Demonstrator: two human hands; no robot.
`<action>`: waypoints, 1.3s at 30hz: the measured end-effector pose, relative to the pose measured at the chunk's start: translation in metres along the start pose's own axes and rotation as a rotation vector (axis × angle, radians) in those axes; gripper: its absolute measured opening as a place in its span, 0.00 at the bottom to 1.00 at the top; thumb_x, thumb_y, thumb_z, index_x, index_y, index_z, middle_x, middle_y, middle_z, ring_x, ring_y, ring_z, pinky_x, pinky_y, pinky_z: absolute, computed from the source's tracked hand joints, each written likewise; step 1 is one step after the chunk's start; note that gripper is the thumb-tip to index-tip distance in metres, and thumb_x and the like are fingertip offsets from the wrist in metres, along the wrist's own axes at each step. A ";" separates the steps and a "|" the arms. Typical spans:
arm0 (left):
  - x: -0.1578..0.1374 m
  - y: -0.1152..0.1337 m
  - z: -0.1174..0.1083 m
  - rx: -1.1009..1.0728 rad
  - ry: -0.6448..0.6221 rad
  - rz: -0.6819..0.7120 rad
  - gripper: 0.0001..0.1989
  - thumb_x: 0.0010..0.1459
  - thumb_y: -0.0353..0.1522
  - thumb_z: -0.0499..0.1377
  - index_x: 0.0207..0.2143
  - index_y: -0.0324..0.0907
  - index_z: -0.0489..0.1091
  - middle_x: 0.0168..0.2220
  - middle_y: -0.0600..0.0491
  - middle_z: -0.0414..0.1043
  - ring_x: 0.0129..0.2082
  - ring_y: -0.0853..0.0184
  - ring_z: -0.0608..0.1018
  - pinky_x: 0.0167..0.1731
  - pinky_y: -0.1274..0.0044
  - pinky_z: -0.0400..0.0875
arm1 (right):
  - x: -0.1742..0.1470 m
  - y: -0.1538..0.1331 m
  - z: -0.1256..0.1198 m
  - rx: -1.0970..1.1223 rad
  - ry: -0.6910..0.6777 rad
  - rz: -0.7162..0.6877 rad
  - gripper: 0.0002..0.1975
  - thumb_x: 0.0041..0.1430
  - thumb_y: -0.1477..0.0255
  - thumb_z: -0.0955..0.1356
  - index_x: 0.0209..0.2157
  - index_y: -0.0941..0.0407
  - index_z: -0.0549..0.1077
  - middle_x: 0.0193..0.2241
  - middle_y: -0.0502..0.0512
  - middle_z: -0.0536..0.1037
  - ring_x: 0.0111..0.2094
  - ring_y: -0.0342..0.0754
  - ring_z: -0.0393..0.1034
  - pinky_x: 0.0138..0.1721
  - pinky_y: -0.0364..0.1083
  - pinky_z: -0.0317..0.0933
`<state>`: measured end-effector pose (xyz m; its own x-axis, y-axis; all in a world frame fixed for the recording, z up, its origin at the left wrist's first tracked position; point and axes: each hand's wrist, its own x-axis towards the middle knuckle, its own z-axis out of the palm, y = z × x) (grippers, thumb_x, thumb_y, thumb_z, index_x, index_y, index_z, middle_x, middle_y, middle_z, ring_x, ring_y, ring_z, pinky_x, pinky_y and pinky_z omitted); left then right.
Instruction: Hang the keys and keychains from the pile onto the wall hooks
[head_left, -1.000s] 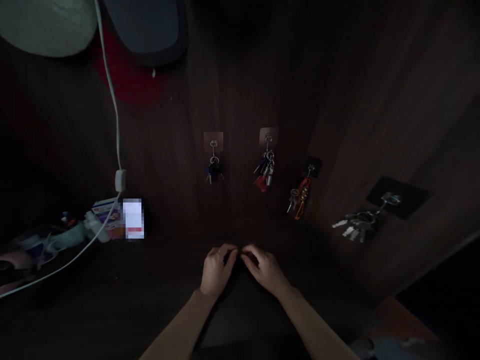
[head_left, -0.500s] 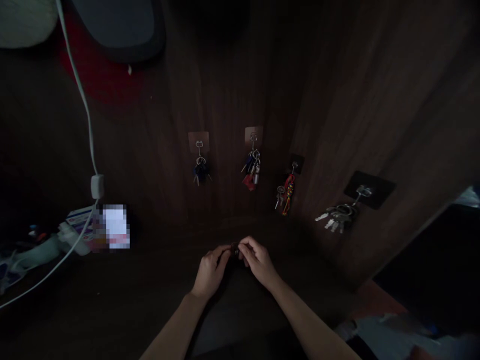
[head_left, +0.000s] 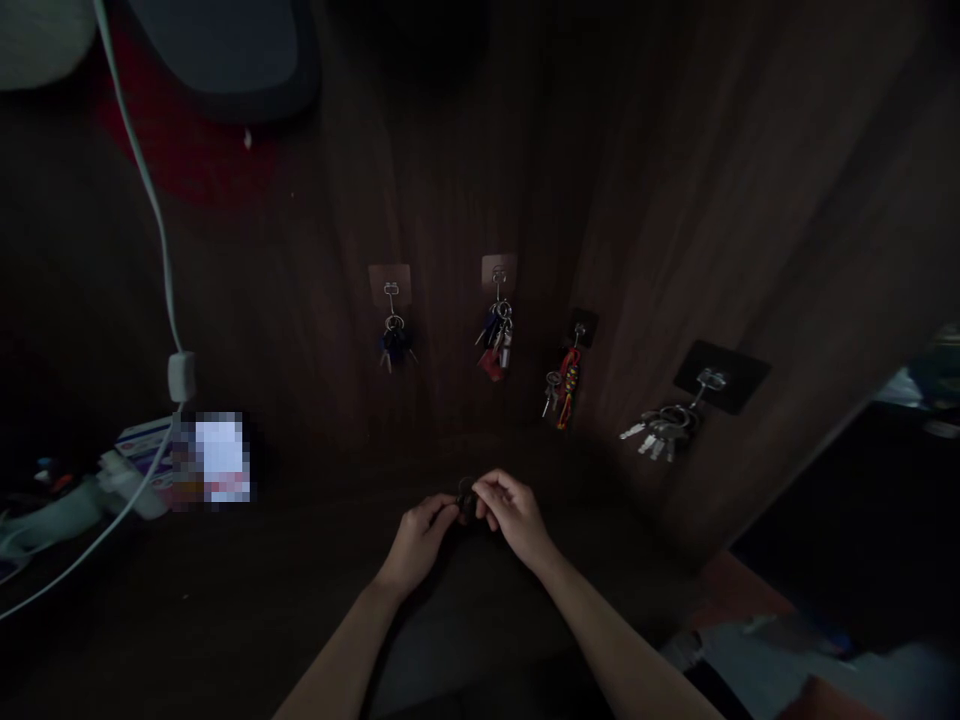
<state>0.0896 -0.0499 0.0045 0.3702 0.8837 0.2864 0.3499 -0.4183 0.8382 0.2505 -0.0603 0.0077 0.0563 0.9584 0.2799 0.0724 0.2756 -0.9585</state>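
My left hand [head_left: 417, 540] and my right hand [head_left: 516, 515] meet low in the middle, above the dark wooden surface. Between their fingertips is a small dark key ring [head_left: 466, 500], with a thin loop showing at its top. Thumb and fingers of each hand pinch it from either side. What hangs on the loop is too dark to make out. Beyond the hands, bunches of keys hang from wall hooks: one with dark blue heads [head_left: 395, 342], one with a red tag [head_left: 498, 340], one with a red and yellow braided cord [head_left: 568, 388], and silver keys [head_left: 663, 430] at right.
A white cable [head_left: 161, 240] with an inline switch [head_left: 181, 376] runs down the left side. Small boxes [head_left: 146, 440] and a pale bottle [head_left: 124, 485] stand at left. The wooden side panel [head_left: 750, 200] rises on the right.
The hands stay together in nearly the same place. The key ring shows more between the fingertips, its loop now visible. The whole view has shifted slightly, moving the wall things left.
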 end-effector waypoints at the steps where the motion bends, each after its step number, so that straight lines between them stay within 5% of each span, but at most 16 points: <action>1: 0.000 0.000 0.000 -0.003 -0.003 0.003 0.15 0.60 0.38 0.49 0.31 0.43 0.73 0.32 0.54 0.76 0.34 0.67 0.76 0.38 0.79 0.68 | 0.000 0.000 0.000 -0.002 0.001 -0.001 0.15 0.54 0.58 0.64 0.26 0.56 0.66 0.15 0.45 0.67 0.13 0.37 0.54 0.15 0.39 0.48; 16: 0.001 -0.004 -0.003 0.007 0.033 -0.059 0.15 0.59 0.39 0.49 0.39 0.44 0.73 0.31 0.54 0.78 0.35 0.65 0.78 0.40 0.76 0.68 | -0.002 0.007 -0.010 -0.152 0.068 -0.114 0.13 0.58 0.60 0.62 0.28 0.55 0.65 0.18 0.46 0.66 0.17 0.38 0.58 0.18 0.39 0.53; 28: -0.001 -0.002 -0.001 0.080 -0.025 -0.081 0.17 0.59 0.43 0.49 0.38 0.46 0.73 0.31 0.55 0.77 0.37 0.65 0.77 0.40 0.76 0.68 | -0.005 -0.038 -0.058 -0.250 0.397 -0.221 0.11 0.57 0.63 0.63 0.26 0.55 0.66 0.17 0.48 0.67 0.18 0.40 0.61 0.19 0.40 0.55; 39: -0.004 -0.002 0.004 0.120 -0.051 -0.027 0.14 0.58 0.42 0.50 0.36 0.48 0.73 0.30 0.56 0.76 0.35 0.65 0.77 0.39 0.76 0.69 | -0.020 -0.108 -0.128 -0.232 0.932 -0.312 0.13 0.51 0.61 0.67 0.26 0.57 0.68 0.15 0.46 0.68 0.13 0.37 0.56 0.13 0.37 0.51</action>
<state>0.0904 -0.0536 -0.0002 0.4014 0.8844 0.2382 0.4593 -0.4193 0.7831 0.3687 -0.1183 0.1123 0.7503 0.3780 0.5423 0.4036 0.3878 -0.8287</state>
